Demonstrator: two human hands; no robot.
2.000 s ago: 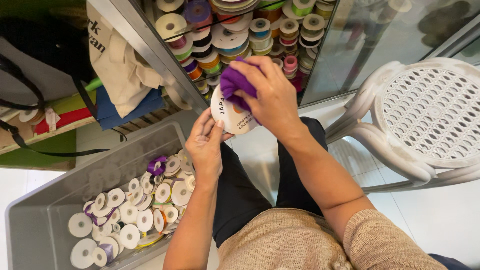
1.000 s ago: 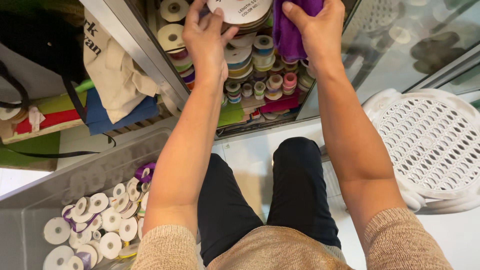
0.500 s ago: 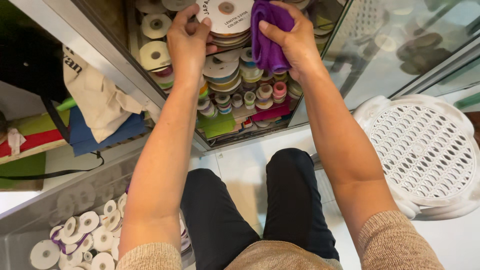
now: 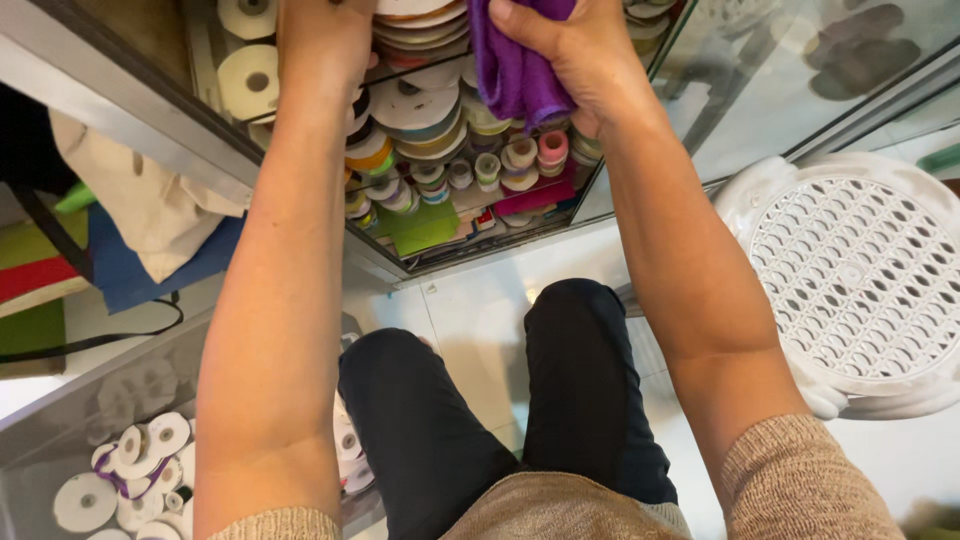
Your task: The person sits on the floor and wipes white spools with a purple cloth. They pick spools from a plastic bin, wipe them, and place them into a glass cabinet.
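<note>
A purple cloth (image 4: 515,60) is gripped in the closed right hand (image 4: 580,55), held against the stacked ribbon spools (image 4: 420,105) inside the glass cabinet (image 4: 760,90). The left hand (image 4: 325,35) is raised at the spool stack's left side; its fingers are cut off by the frame, so its state cannot be told. The stack lies directly between both hands, flat faces up.

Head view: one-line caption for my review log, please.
Left hand reaches among stacked ribbon spools in a glass cabinet; right hand grips a purple cloth.
</note>
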